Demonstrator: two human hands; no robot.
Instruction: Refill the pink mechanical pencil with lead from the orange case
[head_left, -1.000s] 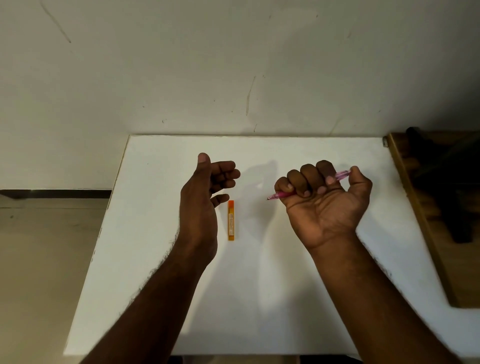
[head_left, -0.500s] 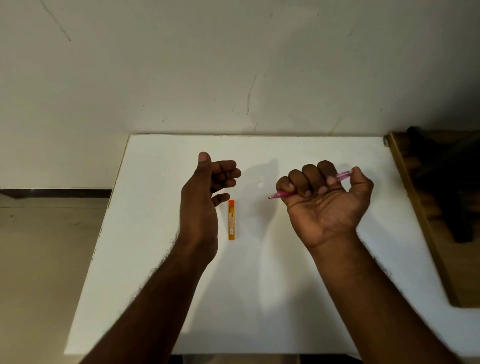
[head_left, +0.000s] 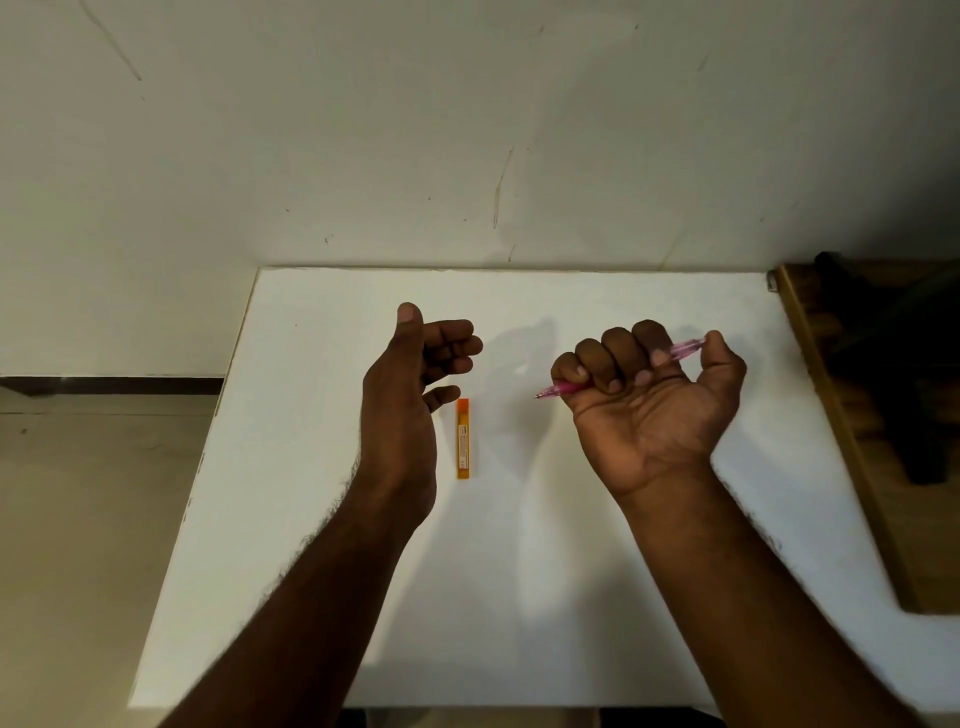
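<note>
White table (head_left: 519, 597) against a scuffed wall (head_left: 467, 130), wooden board (head_left: 852, 441) at right.

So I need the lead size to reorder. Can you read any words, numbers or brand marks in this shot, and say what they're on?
Orange case: a pale label strip with dark print runs along it, too small and blurred to read.
Pink mechanical pencil: no print visible; the right hand covers most of the barrel.
Nothing else carries text.

Above the white table (head_left: 322, 519), the right hand (head_left: 649, 410) grips the pink mechanical pencil (head_left: 563, 387), tip pointing left, while the left hand (head_left: 410, 395), fingers loosely curled, hovers just left of the orange case (head_left: 463, 438).
</note>
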